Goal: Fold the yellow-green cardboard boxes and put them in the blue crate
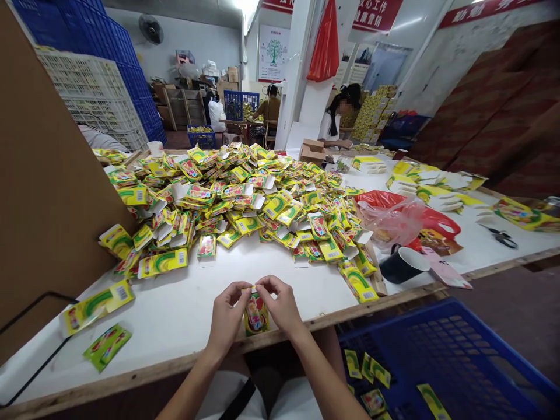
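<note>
At the table's front edge, a small yellow and green box point(256, 315) with red printing stands between my two hands. My left hand point(228, 312) pinches the box's upper left end. Opposite it, my right hand point(279, 303) pinches the upper right end, fingertips almost meeting the left ones. The top edge of the box is partly hidden by my fingers. Beyond my hands spreads a large heap of similar small boxes point(245, 192), many with white end flaps standing out. One single box point(206, 247) rests on the white tabletop point(175, 309) just before the heap.
A blue crate point(476, 350) with several boxes sits below at right. Near the right edge are a dark mug point(403, 265), a pink phone-like item point(444, 268) and a red plastic bag point(411, 219). A green packet point(107, 346) lies left, beside tall cardboard point(56, 204). Two people sit farther back.
</note>
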### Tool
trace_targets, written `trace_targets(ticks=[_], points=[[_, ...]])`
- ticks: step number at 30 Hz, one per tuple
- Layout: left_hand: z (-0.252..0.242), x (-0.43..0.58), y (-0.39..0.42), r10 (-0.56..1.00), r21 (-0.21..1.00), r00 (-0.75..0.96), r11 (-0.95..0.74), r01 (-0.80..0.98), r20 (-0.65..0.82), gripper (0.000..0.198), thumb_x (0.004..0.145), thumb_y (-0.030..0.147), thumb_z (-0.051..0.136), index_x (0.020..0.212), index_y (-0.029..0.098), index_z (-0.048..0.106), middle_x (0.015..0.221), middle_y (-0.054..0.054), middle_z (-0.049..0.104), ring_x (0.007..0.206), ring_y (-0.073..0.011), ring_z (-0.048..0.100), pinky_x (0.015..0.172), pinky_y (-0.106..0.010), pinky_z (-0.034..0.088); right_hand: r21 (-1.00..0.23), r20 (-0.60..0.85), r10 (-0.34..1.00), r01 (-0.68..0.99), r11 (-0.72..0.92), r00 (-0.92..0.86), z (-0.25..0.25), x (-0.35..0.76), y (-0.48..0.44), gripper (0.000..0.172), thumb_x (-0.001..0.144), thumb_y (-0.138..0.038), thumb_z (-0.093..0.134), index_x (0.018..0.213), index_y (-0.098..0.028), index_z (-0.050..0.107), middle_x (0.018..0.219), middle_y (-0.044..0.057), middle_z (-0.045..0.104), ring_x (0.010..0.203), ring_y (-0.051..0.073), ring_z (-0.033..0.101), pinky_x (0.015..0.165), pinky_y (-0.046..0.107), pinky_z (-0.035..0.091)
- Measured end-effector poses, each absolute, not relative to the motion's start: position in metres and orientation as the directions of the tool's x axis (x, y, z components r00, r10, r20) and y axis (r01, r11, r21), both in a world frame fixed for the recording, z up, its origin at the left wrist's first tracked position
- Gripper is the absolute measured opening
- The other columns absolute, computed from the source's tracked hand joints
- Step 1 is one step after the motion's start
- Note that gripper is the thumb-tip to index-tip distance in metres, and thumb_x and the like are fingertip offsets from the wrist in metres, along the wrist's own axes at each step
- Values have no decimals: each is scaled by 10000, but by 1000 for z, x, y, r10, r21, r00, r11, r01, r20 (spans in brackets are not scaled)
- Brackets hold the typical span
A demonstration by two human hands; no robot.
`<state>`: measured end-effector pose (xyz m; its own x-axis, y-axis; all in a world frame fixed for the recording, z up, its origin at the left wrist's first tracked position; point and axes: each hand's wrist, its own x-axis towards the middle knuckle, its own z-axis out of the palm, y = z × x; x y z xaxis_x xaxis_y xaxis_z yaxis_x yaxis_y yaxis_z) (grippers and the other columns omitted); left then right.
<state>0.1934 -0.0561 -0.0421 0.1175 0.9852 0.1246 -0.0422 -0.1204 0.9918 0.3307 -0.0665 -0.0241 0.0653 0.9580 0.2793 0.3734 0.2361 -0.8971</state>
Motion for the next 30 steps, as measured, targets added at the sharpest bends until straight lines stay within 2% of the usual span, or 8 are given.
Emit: trace_targets(ticks=[7,11,16,19,21,23,26,30], points=[[-55,186,-67,972,991,199,-122,-47,129,226,787,312,592,965,186,652,1026,-77,673,978,-220,609,886,-348,467,-931,264,964,269,247,27,-32,333,-82,74,795,-212,577,831,-196,640,796,16,661,752,160,611,704,275,495],[-54,191,-76,961,990,246,-108,-90,127,556,713,263,683,1234,248,487,1269,-91,553,1121,-236,548,922,-363,454,-926,346,922,222,305,176,-25,334,-103,79,806,-184,567,840,-213,633,879,40,652,880,189,600,798,311,484],[-40,214,-97,886,987,438,-115,-110,152,253,813,252,557,1053,206,622,998,-68,686,903,-220,629,792,-321,500,-920,375,890,226,321,262,-9,338,-127,72,825,-202,560,851,-232,620,944,51,635,924,198,598,784,307,500],[-30,215,-93,828,967,506,-251,-51,242,332,806,258,565,1136,231,576,1033,-62,667,915,-213,619,814,-314,493,-891,397,856,362,273,331,2,365,-147,82,831,-262,551,851,-231,624,963,63,640,929,209,602,782,305,505],[-28,201,-70,809,912,492,-404,67,322,440,784,283,594,1214,242,510,1134,-80,618,1028,-230,579,914,-341,446,-842,392,836,515,158,384,11,403,-166,127,816,-322,557,849,-231,638,964,70,650,931,224,603,797,316,497],[-30,179,-30,856,819,339,-492,296,391,477,785,328,581,1236,215,472,1226,-116,550,1147,-266,501,994,-396,370,-751,339,833,660,-40,436,18,447,-187,194,771,-395,585,850,-234,658,965,73,663,915,246,610,765,323,502],[-42,146,38,923,597,5,-254,761,386,586,789,400,535,1242,50,412,1206,-245,503,1159,-371,441,964,-503,329,-627,319,797,745,-228,513,19,492,-209,298,694,-488,616,838,-235,677,976,79,675,893,275,621,611,299,515],[-56,132,81,948,373,-91,-30,927,304,646,760,409,538,1232,4,366,1080,-259,561,1031,-393,509,832,-478,398,-696,258,847,698,-171,465,3,468,-203,314,762,-490,562,864,-212,669,879,72,703,815,240,652,661,287,530]])
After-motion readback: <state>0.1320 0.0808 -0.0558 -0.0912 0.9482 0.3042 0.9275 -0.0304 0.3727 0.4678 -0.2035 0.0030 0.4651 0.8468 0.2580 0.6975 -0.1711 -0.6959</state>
